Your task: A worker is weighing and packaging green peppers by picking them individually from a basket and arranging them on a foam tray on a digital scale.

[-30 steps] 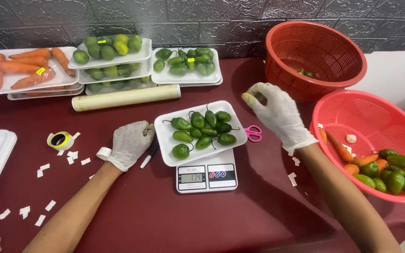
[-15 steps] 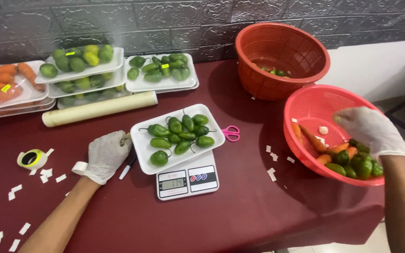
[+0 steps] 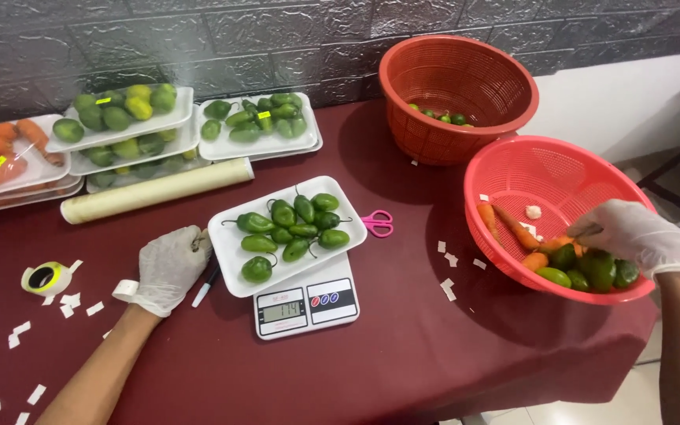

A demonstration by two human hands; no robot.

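1. The green peppers (image 3: pixel 293 228) are small, glossy and dark green, each with a thin curved stem; about nine lie on a white foam tray (image 3: pixel 234 267).
2. That tray sits on a digital scale (image 3: pixel 306 303) near the middle of the front edge of the dark red surface (image 3: pixel 403 338).
3. The left hand (image 3: pixel 168 266), in a white glove, rests with its fingers curled loosely against the tray's left rim; I cannot tell if it pinches anything. A pen (image 3: pixel 204 290) lies just beside it.
4. The right hand (image 3: pixel 637 234), also gloved, reaches into the near red basket (image 3: pixel 513 169) at the surface's right edge, fingers bent down onto the produce there; whether they grip a piece is hidden.
5. That basket holds a few more green peppers, about three orange carrots (image 3: pixel 513 227) and one pale garlic clove (image 3: pixel 534 212).
6. A second, deeper red basket (image 3: pixel 458 79) stands at the back right corner.
7. Pink scissors (image 3: pixel 378 223) lie right of the tray.
8. One cling-film roll (image 3: pixel 157 190) lies toward the back left, with stacked trays of limes (image 3: pixel 116 110) behind it.
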